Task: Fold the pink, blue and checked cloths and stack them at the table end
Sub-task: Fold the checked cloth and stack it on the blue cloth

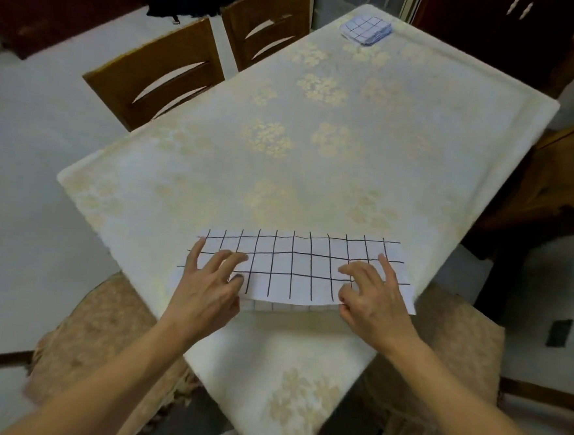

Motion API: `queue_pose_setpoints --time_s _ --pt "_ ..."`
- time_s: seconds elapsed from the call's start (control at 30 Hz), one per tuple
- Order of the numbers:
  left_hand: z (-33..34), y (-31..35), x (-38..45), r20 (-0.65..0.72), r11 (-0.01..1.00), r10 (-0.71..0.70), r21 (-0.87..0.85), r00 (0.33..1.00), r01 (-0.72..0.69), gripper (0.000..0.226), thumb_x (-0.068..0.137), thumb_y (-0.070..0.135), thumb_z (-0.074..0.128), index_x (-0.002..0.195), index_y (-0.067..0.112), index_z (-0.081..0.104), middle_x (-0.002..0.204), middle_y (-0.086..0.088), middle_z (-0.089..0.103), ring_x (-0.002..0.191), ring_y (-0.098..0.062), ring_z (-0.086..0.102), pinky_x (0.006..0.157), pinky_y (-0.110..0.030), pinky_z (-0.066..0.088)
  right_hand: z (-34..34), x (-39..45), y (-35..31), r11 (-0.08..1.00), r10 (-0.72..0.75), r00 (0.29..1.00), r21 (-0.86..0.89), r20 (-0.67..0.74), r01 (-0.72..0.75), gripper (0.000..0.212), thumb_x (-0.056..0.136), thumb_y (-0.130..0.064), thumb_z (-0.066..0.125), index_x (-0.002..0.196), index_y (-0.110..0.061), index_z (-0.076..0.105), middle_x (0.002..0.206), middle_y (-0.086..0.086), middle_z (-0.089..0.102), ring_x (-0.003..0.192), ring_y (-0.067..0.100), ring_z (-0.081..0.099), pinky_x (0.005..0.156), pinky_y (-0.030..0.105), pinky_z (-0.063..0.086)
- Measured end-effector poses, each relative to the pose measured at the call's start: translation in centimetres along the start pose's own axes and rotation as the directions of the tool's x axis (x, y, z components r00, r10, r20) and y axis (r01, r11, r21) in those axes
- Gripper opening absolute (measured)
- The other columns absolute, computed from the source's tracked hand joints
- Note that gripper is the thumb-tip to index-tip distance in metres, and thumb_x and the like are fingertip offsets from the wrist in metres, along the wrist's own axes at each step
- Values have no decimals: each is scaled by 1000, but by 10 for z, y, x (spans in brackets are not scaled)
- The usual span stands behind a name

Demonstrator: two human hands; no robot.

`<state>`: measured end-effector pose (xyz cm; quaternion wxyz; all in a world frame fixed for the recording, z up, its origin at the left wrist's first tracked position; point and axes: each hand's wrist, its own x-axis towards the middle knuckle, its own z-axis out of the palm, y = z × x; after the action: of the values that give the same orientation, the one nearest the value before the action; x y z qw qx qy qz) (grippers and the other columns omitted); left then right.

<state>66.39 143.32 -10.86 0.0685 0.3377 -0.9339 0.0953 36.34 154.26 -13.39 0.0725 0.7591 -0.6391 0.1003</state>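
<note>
**Checked cloth half-folded at the near edge, both hands working the fold**

The checked cloth (295, 269) is lying along the near edge of the table (316, 171), folded once into a long strip, with the upper layer's near hem sitting slightly proud of a lower layer that is peeking out beneath it. The left hand (206, 286) is resting on the strip's left end, and the right hand (375, 298) is on its right end. On each hand the fingers are spread and lightly bent, the tips pressing down on the fabric while the thumb is tucking in at the near hem; whether the thumbs are actually pinching the layers I cannot tell.

The risk, to my eye, is the cloth sliding: it is sitting right at the table's near edge on a smooth-looking flowered tablecloth, and a lift at one end alone could be dragging the layers out of line or tipping the strip off the edge. The hems are already not quite matching, so the next fold may be coming out crooked unless they are squared.

At the far end of the table, close to its far corner, a folded stack (366, 30) is waiting, checked on top with a bluish tint; what lies under it is too small to tell. The surface between the strip and that stack is carrying nothing that blocks the way. Two wooden chairs (160, 72) are standing along the left edge, another chair (563, 175) with brown cloth draped on it at the right edge, and cushioned seats (101, 333) flank the near corner.
</note>
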Motion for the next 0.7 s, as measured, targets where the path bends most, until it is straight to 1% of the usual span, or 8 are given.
queue_pose_setpoints --time_s 0.17,0.27,0.37,0.43,0.53,0.6,0.67,0.7 --pt "33 22 -32 83 999 -32 -11 996 34 14 60 15 75 71 12 66 122 -9 65 109 -30 62 105 -67 32 28 -30 -10 1000 6 1000 -29 19 -5 20 67 -5 80 68 -10 61 114 15 68 108 34 63 110 65 30" --pt "52 29 -36 110 997 -77 -17 991 79 15 63 15 75 75 11 67 121 -9 65 108 -29 62 105 -65 33 44 -34 -9 995 86 996 -50 19 -85 22 65 -5 85 73 -10 64 116 17 67 110 34 62 113 63 27" --pt "63 31 -28 118 991 -126 -31 985 131 16 68 17 74 81 10 68 121 -9 64 110 -30 61 106 -65 33 54 -29 -6 984 168 986 -50 -14 -168 18 71 -6 82 79 -9 67 119 16 65 112 34 60 115 60 23" --pt "67 31 -23 124 990 -128 -43 984 134 17 69 18 75 83 10 69 121 -10 64 110 -30 61 105 -65 34 59 -25 -5 979 197 980 -48 -15 -197 15 73 -7 79 81 -9 67 119 15 65 112 34 60 115 60 23" --pt "69 30 -18 156 991 -106 -59 982 117 19 67 18 76 83 10 69 122 -12 64 111 -32 62 105 -66 35 63 -24 -6 976 215 976 -50 38 -213 14 73 -8 78 81 -10 67 120 13 64 113 33 60 116 61 23" --pt "68 27 -17 200 991 -95 -69 975 110 22 65 22 78 82 11 69 123 -12 64 113 -31 61 106 -67 34 65 -25 -7 979 202 975 -33 87 -200 13 74 -12 78 81 -11 67 121 12 63 114 31 59 116 62 22" --pt "67 23 -15 231 992 -78 -80 970 99 29 66 33 76 86 13 69 124 -10 63 114 -30 60 107 -67 32 64 -26 -8 987 157 979 4 133 -159 16 77 -25 73 84 -13 67 122 10 62 115 30 59 115 63 23" --pt "66 21 -13 231 991 -76 -93 970 100 32 70 40 71 88 15 68 124 -8 62 114 -29 60 107 -66 32 63 -25 -9 991 130 980 24 154 -135 22 79 -34 69 87 -13 68 122 10 62 115 29 58 113 64 26"
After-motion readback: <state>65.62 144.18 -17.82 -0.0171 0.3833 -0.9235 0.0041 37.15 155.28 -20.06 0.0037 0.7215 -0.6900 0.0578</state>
